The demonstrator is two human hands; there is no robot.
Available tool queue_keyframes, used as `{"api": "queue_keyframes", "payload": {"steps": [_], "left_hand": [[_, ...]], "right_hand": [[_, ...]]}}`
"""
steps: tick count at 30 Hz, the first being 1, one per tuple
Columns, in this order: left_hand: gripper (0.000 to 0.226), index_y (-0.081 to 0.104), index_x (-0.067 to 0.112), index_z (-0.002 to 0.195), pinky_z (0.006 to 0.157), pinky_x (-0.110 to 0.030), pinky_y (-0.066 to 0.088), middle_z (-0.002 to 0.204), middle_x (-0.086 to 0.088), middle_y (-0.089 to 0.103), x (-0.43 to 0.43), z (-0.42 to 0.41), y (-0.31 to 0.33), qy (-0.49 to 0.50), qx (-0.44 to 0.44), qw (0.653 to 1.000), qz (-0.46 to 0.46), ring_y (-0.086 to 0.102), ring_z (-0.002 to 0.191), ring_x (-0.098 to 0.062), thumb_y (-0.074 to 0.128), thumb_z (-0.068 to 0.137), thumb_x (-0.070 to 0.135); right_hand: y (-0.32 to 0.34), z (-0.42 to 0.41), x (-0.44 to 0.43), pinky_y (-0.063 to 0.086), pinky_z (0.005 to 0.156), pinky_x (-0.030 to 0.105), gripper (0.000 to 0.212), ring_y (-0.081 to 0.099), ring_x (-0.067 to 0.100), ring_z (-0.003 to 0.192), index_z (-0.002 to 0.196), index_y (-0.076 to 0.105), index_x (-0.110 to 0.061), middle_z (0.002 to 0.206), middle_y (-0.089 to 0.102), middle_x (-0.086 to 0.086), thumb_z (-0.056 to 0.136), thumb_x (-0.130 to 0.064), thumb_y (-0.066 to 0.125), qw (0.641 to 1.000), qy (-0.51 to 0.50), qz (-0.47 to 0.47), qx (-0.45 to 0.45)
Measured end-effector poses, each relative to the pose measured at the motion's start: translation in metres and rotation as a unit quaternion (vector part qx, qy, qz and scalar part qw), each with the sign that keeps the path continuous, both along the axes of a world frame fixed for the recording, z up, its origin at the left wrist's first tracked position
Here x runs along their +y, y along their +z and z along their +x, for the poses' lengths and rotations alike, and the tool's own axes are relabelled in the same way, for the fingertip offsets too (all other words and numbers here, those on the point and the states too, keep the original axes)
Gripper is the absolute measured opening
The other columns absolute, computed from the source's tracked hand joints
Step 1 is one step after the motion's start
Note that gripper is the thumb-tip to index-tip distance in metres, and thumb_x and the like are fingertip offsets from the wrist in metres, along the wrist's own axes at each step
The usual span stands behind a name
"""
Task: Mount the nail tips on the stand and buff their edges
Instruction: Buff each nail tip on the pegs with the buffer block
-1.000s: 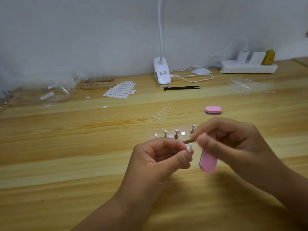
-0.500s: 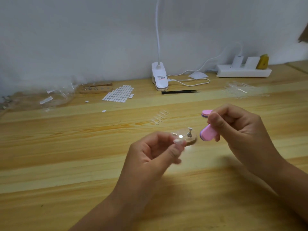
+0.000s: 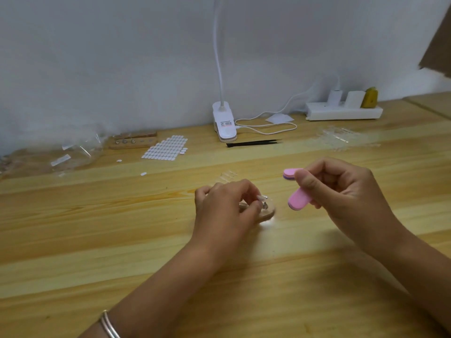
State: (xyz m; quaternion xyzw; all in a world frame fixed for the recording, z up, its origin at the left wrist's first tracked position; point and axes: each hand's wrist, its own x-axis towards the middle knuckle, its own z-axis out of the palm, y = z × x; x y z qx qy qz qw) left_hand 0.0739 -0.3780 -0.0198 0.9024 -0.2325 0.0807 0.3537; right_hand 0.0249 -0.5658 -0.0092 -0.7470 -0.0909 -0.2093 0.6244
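Note:
A small wooden stand (image 3: pixel 269 212) lies on the table, mostly covered by my left hand (image 3: pixel 225 207). The fingertips of that hand pinch a metal peg with a clear nail tip (image 3: pixel 262 198) right above the stand's right end. My right hand (image 3: pixel 341 191) hovers just right of the stand and grips a pink buffer block (image 3: pixel 299 198), which points down and left. A gap separates the buffer from the nail tip. The other pegs on the stand are hidden under my left hand.
A second pink buffer (image 3: pixel 290 172) lies behind my right thumb. Loose clear nail tips (image 3: pixel 228 177) lie beyond the stand. Along the back are another wooden stand (image 3: pixel 133 141), a sheet of white tabs (image 3: pixel 166 148), black tweezers (image 3: pixel 253 143), a clip lamp (image 3: pixel 224 124) and a power strip (image 3: pixel 343 111).
My left hand has lowered the peg with the nail tip from mid-air down onto the stand. My right hand has drawn the buffer away to the right.

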Motion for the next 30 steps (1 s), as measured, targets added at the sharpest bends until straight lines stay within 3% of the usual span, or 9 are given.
{"api": "queue_keyframes", "payload": {"steps": [7,10,13,15,17,18,20,25,30], "left_hand": [[0.005,0.062,0.031,0.088,0.095,-0.027,0.019,0.087,0.017,0.065,0.000,0.002,0.001,0.002,-0.042,0.998,0.056,0.054,0.090,-0.005,0.059,0.091,0.028],[0.006,0.060,0.031,0.092,0.098,-0.030,0.020,0.092,0.015,0.065,-0.001,0.002,-0.001,0.015,-0.055,0.996,0.075,0.053,0.094,-0.008,0.056,0.093,0.028],[0.008,0.056,0.033,0.099,0.096,-0.029,0.019,0.101,0.014,0.061,-0.002,0.000,-0.004,0.033,-0.090,0.987,0.128,0.050,0.101,-0.010,0.049,0.096,0.032],[0.009,0.056,0.033,0.100,0.095,-0.029,0.018,0.102,0.014,0.059,-0.001,0.001,-0.004,0.039,-0.103,0.984,0.143,0.048,0.102,-0.011,0.048,0.095,0.035],[0.009,0.055,0.034,0.100,0.095,-0.029,0.019,0.102,0.014,0.057,0.000,0.002,-0.002,0.040,-0.108,0.984,0.139,0.048,0.103,-0.011,0.052,0.092,0.036],[0.011,0.054,0.034,0.101,0.095,-0.029,0.019,0.103,0.014,0.056,0.000,0.002,-0.001,0.039,-0.115,0.983,0.136,0.048,0.103,-0.011,0.054,0.090,0.036],[0.018,0.056,0.032,0.101,0.097,-0.030,0.020,0.102,0.013,0.057,0.001,0.000,0.001,0.034,-0.139,0.980,0.135,0.051,0.101,-0.012,0.062,0.085,0.033],[0.010,0.071,0.024,0.080,0.098,-0.035,0.026,0.086,0.008,0.069,0.003,0.000,0.004,0.026,-0.186,0.977,0.105,0.062,0.086,-0.015,0.075,0.079,0.034],[0.010,0.073,0.026,0.083,0.096,-0.034,0.030,0.086,0.010,0.071,0.002,0.000,0.002,0.026,-0.171,0.982,0.071,0.063,0.085,-0.012,0.071,0.083,0.036]], "right_hand": [[-0.002,-0.002,0.004,0.047,0.057,0.015,0.020,0.064,0.005,0.062,0.077,0.067,-0.021,0.069,0.074,0.000,0.084,-0.041,0.067,0.999,0.001,-0.043,0.025],[-0.004,0.000,0.004,0.049,0.060,0.031,0.022,0.065,0.020,0.066,0.079,0.066,-0.022,0.067,0.074,0.000,0.083,-0.043,0.068,0.998,-0.014,-0.059,0.032],[-0.007,0.006,0.002,0.052,0.086,0.051,0.010,0.068,0.034,0.093,0.086,0.065,-0.026,0.063,0.073,-0.002,0.088,-0.033,0.072,0.990,-0.001,-0.107,0.087],[-0.007,0.013,0.005,0.045,0.103,0.045,0.008,0.070,0.024,0.094,0.090,0.065,-0.024,0.059,0.072,-0.004,0.089,-0.025,0.073,0.979,0.017,-0.158,0.129],[-0.007,0.020,0.009,0.049,0.084,0.031,0.009,0.070,0.016,0.078,0.090,0.065,-0.023,0.057,0.071,-0.007,0.088,-0.025,0.074,0.968,0.017,-0.198,0.152],[-0.005,0.024,0.012,0.047,0.069,0.025,0.010,0.067,0.012,0.068,0.089,0.065,-0.024,0.056,0.070,-0.008,0.087,-0.026,0.074,0.964,0.011,-0.216,0.157],[-0.002,0.029,0.017,0.039,0.057,0.017,0.009,0.059,0.004,0.054,0.084,0.066,-0.025,0.055,0.069,-0.010,0.085,-0.026,0.075,0.953,-0.006,-0.257,0.162],[0.002,0.032,0.021,0.049,0.063,0.034,0.011,0.060,0.005,0.057,0.075,0.068,-0.025,0.055,0.068,-0.010,0.083,-0.025,0.074,0.935,-0.037,-0.311,0.163],[0.001,0.029,0.021,0.047,0.066,0.034,0.013,0.057,0.004,0.066,0.074,0.066,-0.025,0.054,0.068,-0.012,0.086,-0.027,0.072,0.933,-0.034,-0.322,0.154]]}}
